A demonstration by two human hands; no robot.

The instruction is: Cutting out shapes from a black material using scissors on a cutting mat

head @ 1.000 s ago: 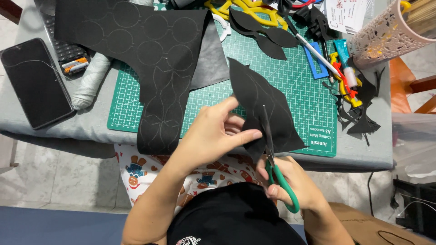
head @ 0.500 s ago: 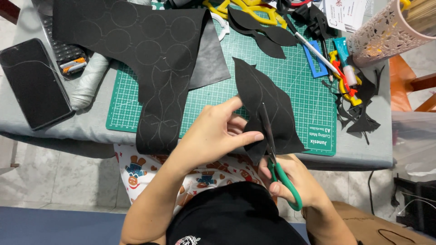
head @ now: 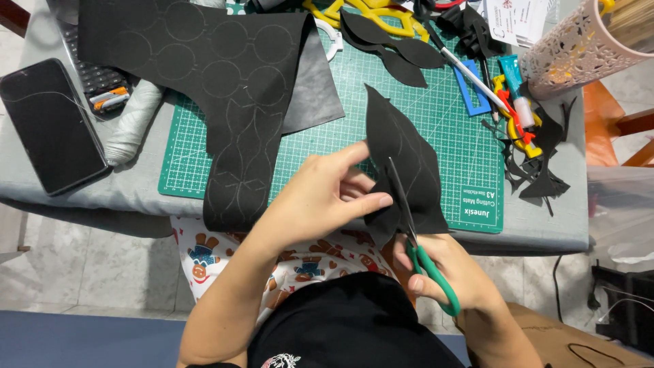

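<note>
Head view: right hand (head: 453, 269) scissors (head: 415, 238) black sheet (head: 402, 163), left hand (head: 320, 197) pinching it.

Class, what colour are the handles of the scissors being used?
Green. The scissors, in the right hand, show in the head view.

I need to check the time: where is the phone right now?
The black phone lies screen-up at the table's far left edge, beside a pale grey roll, left of the green cutting mat.

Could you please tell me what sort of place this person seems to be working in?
Probably a home craft desk. A green cutting mat covers the table, black sheets marked with circles lie on it, and the right hand works green-handled scissors through a black piece held by the left hand.
</note>
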